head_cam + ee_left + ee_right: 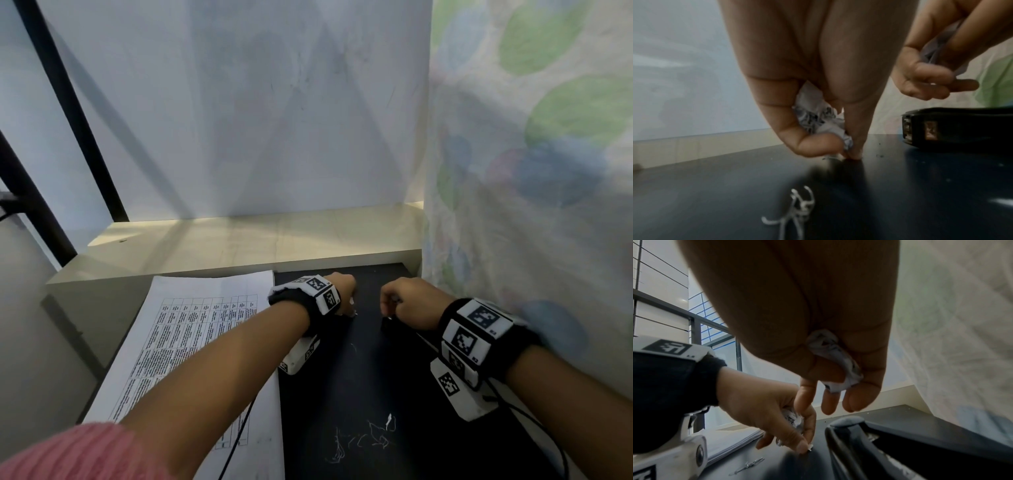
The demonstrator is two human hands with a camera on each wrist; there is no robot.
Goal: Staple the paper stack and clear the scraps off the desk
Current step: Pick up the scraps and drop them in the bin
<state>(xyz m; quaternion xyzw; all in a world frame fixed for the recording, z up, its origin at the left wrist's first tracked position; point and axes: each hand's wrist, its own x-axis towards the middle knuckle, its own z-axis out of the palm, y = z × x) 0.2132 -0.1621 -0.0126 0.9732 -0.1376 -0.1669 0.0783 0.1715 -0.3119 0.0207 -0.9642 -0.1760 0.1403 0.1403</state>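
Observation:
My left hand (346,294) is curled round a crumpled printed paper scrap (818,120), its fingertips (855,154) touching the black desk (359,377) on a tiny white bit. My right hand (407,301) hovers over the black stapler (957,128) and grips another crumpled scrap (836,360). The printed paper stack (191,342) lies at the left of the desk under my left forearm. Bent loose staples (363,438) are scattered on the desk near the front, and some lie close to my left hand (797,209).
A pale wooden shelf (239,243) runs along the back of the desk below a white wall. A patterned curtain (534,171) hangs close on the right. Black cables (239,442) trail from the wrist cameras across the paper and desk.

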